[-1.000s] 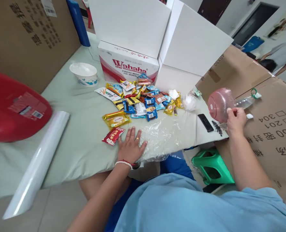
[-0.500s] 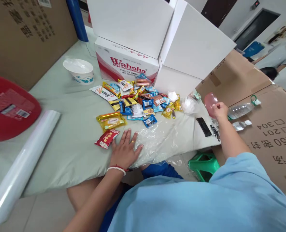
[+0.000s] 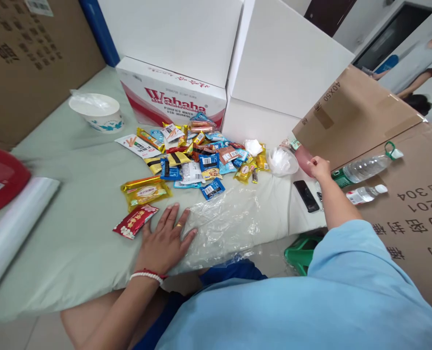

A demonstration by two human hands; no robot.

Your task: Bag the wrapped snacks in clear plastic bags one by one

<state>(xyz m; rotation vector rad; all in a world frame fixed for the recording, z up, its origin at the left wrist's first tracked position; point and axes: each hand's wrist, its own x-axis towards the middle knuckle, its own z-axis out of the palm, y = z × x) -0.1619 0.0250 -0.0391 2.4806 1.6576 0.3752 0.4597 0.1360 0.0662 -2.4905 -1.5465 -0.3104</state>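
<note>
Pink bowl: the see-through pink bowl [image 3: 303, 160] is at the far right end of the tabletop [image 3: 81, 233], directly ahead of the right hand [image 3: 318, 167], whose fingers meet its near right edge.
Right hand: fingers closed in a pinch at the edge of the pink bowl, with no other item visible in the grip; the fingertips are too small to make out fully.
Left hand: the left hand [image 3: 163, 238] lies palm down, fingers spread, holding nothing, well apart from the pink bowl.
Beside the left hand: a red packet [image 3: 135, 221] just past the fingers, and a clear plastic sheet [image 3: 226, 218] along the thumb side.
Step in hand: as I judge it, handling the pink bowl by its edge with the right hand while the left rests; whether the bowl is lifted or touches the tabletop, I cannot tell.
Next move calls for: probably a steady pinch and care around the white plastic bag [image 3: 283, 161] just left of the bowl and the black phone [image 3: 306, 196] on its near side.
Snack pile: the heap of wrapped snacks [image 3: 201, 155] lies between the two hands, farther back.
</note>
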